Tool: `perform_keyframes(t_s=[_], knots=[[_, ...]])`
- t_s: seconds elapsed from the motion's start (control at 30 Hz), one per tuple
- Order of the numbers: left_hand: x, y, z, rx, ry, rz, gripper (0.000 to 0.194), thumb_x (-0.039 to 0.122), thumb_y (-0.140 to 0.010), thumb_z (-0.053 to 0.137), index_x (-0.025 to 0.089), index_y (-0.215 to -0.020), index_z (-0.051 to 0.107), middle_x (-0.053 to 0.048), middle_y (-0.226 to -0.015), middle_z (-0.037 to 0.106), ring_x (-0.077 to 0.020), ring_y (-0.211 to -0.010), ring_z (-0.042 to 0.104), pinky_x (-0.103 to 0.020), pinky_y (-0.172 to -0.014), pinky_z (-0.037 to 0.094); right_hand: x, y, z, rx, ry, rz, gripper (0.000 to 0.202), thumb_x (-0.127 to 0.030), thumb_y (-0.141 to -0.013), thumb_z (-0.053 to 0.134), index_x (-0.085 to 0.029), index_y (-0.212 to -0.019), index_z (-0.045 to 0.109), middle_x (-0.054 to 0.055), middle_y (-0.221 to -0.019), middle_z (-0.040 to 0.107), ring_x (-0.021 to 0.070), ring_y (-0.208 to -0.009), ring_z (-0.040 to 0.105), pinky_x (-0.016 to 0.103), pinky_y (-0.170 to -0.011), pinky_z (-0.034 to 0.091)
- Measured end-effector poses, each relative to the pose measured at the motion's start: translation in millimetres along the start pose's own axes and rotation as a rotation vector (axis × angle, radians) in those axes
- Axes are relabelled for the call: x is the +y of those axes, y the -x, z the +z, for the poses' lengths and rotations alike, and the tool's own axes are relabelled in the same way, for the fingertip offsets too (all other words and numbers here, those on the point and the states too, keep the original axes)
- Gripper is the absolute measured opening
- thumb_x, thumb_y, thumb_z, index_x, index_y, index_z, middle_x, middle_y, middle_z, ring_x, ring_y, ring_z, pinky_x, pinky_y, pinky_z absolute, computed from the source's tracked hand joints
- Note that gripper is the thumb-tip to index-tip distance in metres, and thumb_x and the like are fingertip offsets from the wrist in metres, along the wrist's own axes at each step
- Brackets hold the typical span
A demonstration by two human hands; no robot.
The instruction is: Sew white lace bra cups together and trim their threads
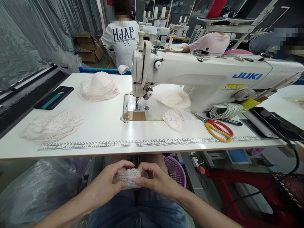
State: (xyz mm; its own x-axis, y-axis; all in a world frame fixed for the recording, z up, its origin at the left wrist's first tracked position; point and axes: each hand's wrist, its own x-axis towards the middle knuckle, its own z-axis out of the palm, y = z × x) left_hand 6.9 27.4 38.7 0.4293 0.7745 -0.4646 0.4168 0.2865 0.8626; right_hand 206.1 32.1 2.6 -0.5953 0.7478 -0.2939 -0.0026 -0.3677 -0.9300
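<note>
I see left hand (113,176), right hand (155,181) gripping lacy white cloth (129,178) over lap (116,210), maybe folded, part hidden. From it: sewing machine (204,69) one o'clock, scissors (208,122) two, cloth pile (53,127) ten.

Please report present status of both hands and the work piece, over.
Left hand and right hand both holding white lace piece. Piece low, above lap. Table edge between hands and sewing machine.
</note>
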Motion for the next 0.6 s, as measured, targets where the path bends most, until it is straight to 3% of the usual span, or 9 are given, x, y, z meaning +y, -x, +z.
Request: perform_keyframes(t_s=[0.13, 0.33, 0.6], knots=[[-0.6, -0.9, 1.1, 0.042, 0.013, 0.042, 0.032, 0.026, -0.077, 0.056, 0.021, -0.108, 0.051, -0.002, -0.091, 0.062, -0.0196, -0.083, 0.055, -0.027, -0.073, 0.041, 2.2, -3.5, -1.7, -0.001, -0.031, 0.032, 0.029, -0.034, -0.07, 0.072, -0.014, -0.071, 0.052, -0.004, -0.065, 0.046, 0.0086, -0.061, 0.039, 0.021, -0.056, 0.029], [-4.0, -6.0, 1.3, 0.078, -0.009, 0.038, 0.015, 0.03, -0.08, 0.055, 0.02, -0.09, 0.058, 0.002, -0.074, 0.053, -0.0154, -0.071, 0.048, -0.024, -0.064, 0.037, -1.0, -5.6, -2.1, 0.011, 0.013, 0.008, 0.029, -0.032, -0.069, 0.074, -0.014, -0.07, 0.052, -0.003, -0.068, 0.05, 0.0093, -0.065, 0.041, 0.021, -0.059, 0.032], [1.6, -8.9, 0.4, 0.027, -0.023, 0.032, 0.016, 0.033, -0.081, 0.055, 0.019, -0.08, 0.062, 0.0, -0.075, 0.058, -0.016, -0.072, 0.05, -0.024, -0.065, 0.037, -6.9, -8.3, -4.8, 0.033, 0.088, 0.009, 0.033, -0.038, -0.069, 0.074, -0.014, -0.077, 0.053, -0.004, -0.066, 0.046, 0.0086, -0.062, 0.038, 0.021, -0.056, 0.03]])
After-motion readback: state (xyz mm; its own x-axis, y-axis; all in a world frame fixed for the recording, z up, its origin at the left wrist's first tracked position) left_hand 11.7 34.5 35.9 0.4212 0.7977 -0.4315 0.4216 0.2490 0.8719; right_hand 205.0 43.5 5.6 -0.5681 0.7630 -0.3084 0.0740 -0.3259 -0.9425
